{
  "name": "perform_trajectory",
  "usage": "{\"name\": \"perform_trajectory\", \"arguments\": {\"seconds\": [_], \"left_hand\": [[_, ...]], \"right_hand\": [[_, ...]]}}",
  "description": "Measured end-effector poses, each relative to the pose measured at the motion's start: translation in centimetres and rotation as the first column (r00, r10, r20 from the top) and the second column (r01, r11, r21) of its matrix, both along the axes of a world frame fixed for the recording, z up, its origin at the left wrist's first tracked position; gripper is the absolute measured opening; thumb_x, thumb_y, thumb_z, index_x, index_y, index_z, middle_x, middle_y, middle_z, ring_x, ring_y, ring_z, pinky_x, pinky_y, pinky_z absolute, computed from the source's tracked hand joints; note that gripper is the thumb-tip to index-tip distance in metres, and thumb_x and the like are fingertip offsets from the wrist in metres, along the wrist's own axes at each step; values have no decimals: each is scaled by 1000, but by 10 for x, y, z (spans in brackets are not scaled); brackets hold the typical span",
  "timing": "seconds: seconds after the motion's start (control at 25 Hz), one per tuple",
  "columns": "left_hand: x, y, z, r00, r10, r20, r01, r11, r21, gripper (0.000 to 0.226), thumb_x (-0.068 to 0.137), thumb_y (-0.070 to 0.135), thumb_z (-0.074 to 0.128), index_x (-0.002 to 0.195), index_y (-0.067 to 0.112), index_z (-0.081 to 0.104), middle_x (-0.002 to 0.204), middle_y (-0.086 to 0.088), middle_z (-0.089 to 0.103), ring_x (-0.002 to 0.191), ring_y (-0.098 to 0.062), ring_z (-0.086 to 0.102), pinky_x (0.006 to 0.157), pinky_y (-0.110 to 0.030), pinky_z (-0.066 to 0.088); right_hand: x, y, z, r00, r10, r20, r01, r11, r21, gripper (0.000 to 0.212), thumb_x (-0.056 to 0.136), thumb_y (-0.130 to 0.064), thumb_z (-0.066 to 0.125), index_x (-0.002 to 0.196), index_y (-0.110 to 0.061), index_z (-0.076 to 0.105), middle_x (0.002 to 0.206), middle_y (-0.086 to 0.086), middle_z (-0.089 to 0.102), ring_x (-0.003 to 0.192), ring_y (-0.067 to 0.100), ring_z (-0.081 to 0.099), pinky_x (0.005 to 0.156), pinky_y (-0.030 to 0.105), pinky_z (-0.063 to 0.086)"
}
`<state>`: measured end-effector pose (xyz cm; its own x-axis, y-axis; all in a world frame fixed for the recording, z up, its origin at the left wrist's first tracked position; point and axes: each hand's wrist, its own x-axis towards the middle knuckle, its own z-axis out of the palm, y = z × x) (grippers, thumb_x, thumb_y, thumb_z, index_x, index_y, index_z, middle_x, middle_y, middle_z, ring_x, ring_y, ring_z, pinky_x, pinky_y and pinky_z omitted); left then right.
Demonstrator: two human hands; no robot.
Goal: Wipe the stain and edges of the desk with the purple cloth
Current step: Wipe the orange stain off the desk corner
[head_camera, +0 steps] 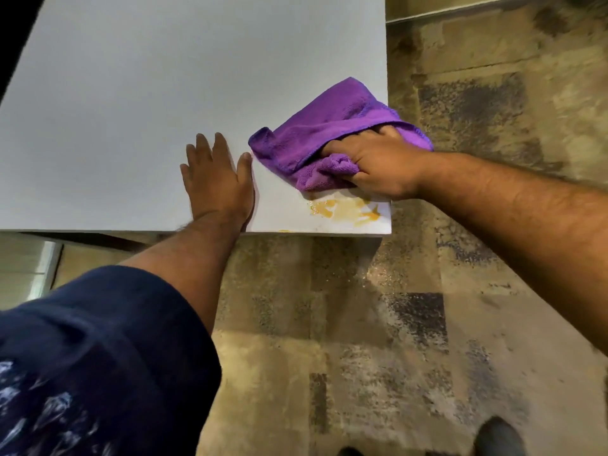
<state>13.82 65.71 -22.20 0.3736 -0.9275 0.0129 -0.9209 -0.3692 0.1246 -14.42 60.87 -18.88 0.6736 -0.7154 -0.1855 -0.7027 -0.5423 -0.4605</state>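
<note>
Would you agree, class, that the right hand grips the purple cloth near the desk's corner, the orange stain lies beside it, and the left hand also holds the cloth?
One detail is wrong. The head view shows the left hand resting flat on the desk, apart from the purple cloth. The right hand does grip the cloth near the corner, with the orange stain beside it.

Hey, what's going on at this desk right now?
A person is cleaning a white desk. Their right hand grips a bunched purple cloth near the desk's right edge, just beyond an orange stain at the near right corner. Part of the cloth hangs past the right edge. The left hand lies flat on the desk beside the cloth, fingers spread. The stain still shows, so it is not wiped away yet.
</note>
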Motion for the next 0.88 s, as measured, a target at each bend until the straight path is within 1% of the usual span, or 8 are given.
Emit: {"name": "perform_trajectory", "arguments": {"seconds": [0.12,0.2,0.32,0.44,0.6,0.72,0.84,0.88], "left_hand": [[1,0,-2,1000,8,-21,-9,999,-35,65,111,47,33,167,15,28,177,-14,20,165,-35,13,133,-53,9],[2,0,-1,999,15,-38,-18,998,-67,61,111,43,33,165,15,32,176,-14,23,164,-34,16,132,-53,11],[2,0,0,999,30,-37,-32,997,-72,59,111,40,33,165,15,34,175,-14,24,164,-34,17,133,-52,11],[-1,-2,4,998,34,-57,-37,998,-56,58,111,39,34,164,15,34,176,-13,24,164,-34,16,133,-53,11],[-2,-2,9,997,45,-65,-48,998,-47,57,112,37,35,164,15,34,176,-13,23,164,-33,15,133,-52,11],[-4,-1,9,996,43,-75,-46,998,-42,58,112,39,35,165,16,33,176,-12,22,165,-32,13,134,-51,10],[-2,0,11,995,50,-84,-53,998,-36,58,112,39,35,166,16,32,177,-12,21,165,-32,12,134,-51,10],[-1,0,11,995,49,-84,-52,998,-36,59,112,39,35,166,16,32,177,-13,21,165,-32,12,134,-51,9]], "right_hand": [[19,-13,-1,997,-11,-74,2,994,-113,57,96,-30,57,152,-34,44,156,1,45,141,30,39,115,53,25],[28,-3,-2,999,-37,-37,31,989,-146,60,91,-30,63,150,-30,47,150,2,47,135,31,42,110,51,30],[29,40,-5,998,-18,52,23,994,-103,61,86,-24,69,145,-26,51,142,2,51,125,29,47,100,45,33],[18,81,-7,996,-15,91,21,998,-63,58,84,-11,63,139,-27,54,135,-1,54,118,25,48,90,38,28],[-10,98,-7,993,-86,86,88,996,-24,54,82,-9,63,132,-29,57,128,-6,55,115,21,48,89,36,28],[-23,99,-6,979,-202,18,203,978,-56,56,82,-11,67,133,-29,54,128,-5,54,116,22,48,91,39,32],[-5,54,0,944,-331,-18,326,938,-119,55,83,-19,59,137,-24,51,132,1,52,119,25,45,98,45,34],[6,33,2,935,-354,-19,349,928,-131,55,83,-19,58,138,-22,51,135,3,52,121,27,46,100,46,34]]}}
